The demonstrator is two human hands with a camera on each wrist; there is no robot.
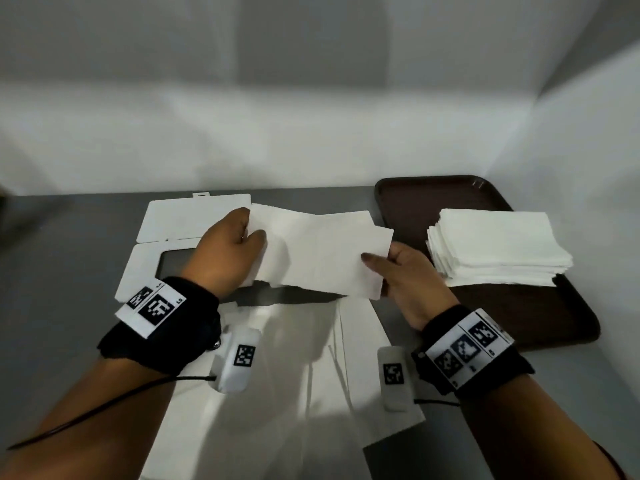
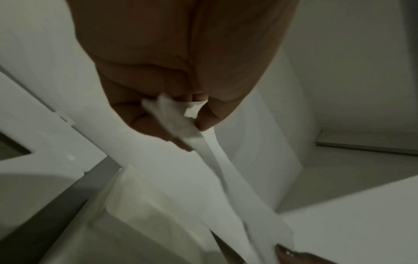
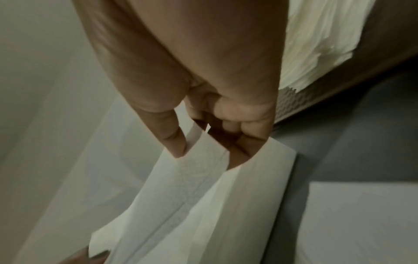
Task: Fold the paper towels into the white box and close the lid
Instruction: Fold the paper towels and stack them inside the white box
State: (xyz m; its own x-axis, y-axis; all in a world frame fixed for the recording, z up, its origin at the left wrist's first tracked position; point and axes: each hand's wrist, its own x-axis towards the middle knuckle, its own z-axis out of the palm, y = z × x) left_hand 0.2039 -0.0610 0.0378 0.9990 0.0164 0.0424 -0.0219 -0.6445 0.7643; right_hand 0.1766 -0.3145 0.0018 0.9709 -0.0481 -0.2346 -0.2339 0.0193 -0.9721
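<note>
I hold a white paper towel (image 1: 318, 251) stretched between both hands above the table. My left hand (image 1: 239, 244) pinches its left end, thumb on top; the left wrist view shows the crumpled end of the towel (image 2: 176, 121) caught between thumb and fingers. My right hand (image 1: 388, 268) pinches the right end between thumb and curled fingers, as the right wrist view shows on the paper towel (image 3: 199, 169). The white box (image 1: 173, 220) lies unfolded flat under the left hand, its window cutout partly hidden. More white sheets (image 1: 294, 358) lie flat on the table near me.
A dark brown tray (image 1: 536, 317) sits at the right with a stack of folded paper towels (image 1: 495, 244) on it. The grey table (image 1: 62, 271) runs to a white wall behind. Black wristbands with marker tags wrap both wrists, and a cable trails from the left one.
</note>
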